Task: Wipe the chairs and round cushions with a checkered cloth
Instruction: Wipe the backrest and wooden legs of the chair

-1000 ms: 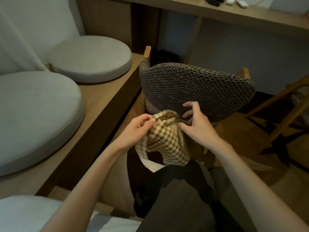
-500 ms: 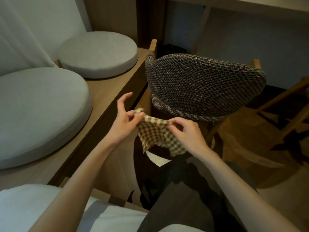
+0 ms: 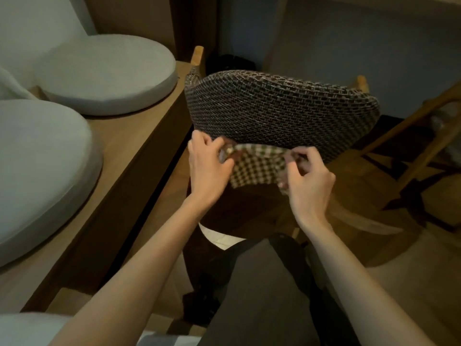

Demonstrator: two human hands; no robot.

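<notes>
A checkered cloth (image 3: 255, 166) is stretched flat between my two hands, just below the lower edge of a chair's woven dark backrest (image 3: 279, 111). My left hand (image 3: 208, 166) pinches the cloth's left edge and my right hand (image 3: 308, 181) pinches its right edge. The cloth's top edge touches or nearly touches the backrest. Two round grey cushions lie on a wooden bench to the left: a far cushion (image 3: 109, 73) and a near cushion (image 3: 37, 171).
The wooden bench (image 3: 129, 156) runs along the left, close beside the chair. A second wooden chair frame (image 3: 424, 143) stands at the right. A wooden desk edge crosses the top. My dark-trousered legs (image 3: 262, 290) fill the lower middle.
Both hands have lifted the cloth up to the backrest's lower edge and pulled it wider and flatter. The view has tilted down and closer to the chair.
</notes>
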